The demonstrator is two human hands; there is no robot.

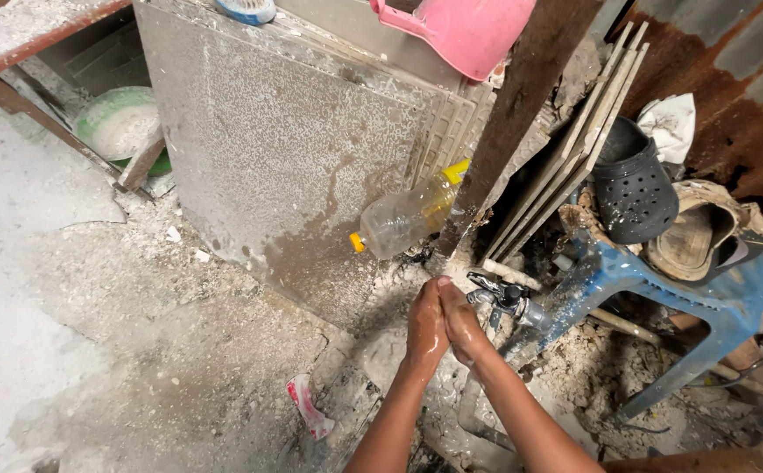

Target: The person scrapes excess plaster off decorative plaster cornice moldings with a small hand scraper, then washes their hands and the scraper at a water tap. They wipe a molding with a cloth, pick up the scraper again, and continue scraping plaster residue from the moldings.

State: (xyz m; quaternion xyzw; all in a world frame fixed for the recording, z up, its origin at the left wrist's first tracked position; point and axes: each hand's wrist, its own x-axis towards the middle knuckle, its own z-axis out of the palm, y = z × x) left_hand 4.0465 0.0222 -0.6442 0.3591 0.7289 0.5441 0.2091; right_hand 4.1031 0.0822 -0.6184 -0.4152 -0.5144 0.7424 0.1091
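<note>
Tap (497, 296): a small metal water tap on a grey pipe, low against the wall base, just beside my hands at their three o'clock. My left hand (426, 326) and right hand (463, 326) were pressed together palm to palm, fingers closed and pointing to twelve o'clock, both wet and shiny, holding nothing; whether they touched the tap itself I could not tell. Plastic bottle (406, 216): clear, with a yellow label patch and an orange cap, lying tilted at eleven o'clock from my hands against a dark wooden post (522, 105). Grey slab (285, 140): a large speckled panel leaning at ten o'clock, damp along its lower part. Tiles (574, 140): a stack of thin pale sheets leaning at one o'clock behind the post. Blue plastic stool (662, 285): spattered with plaster, at three o'clock, carrying a dark perforated clog (631, 188) and a worn tan sandal (692, 236). White cloth (671, 123): crumpled, at two o'clock above the clog. Pink plastic jug (469, 31): at twelve o'clock, on top of the slab. Red-and-white wrapper (309, 407): flat on the dusty concrete floor (92, 333) at seven o'clock. Green-rimmed basin (119, 123): at ten o'clock, well apart, under a ledge.
</note>
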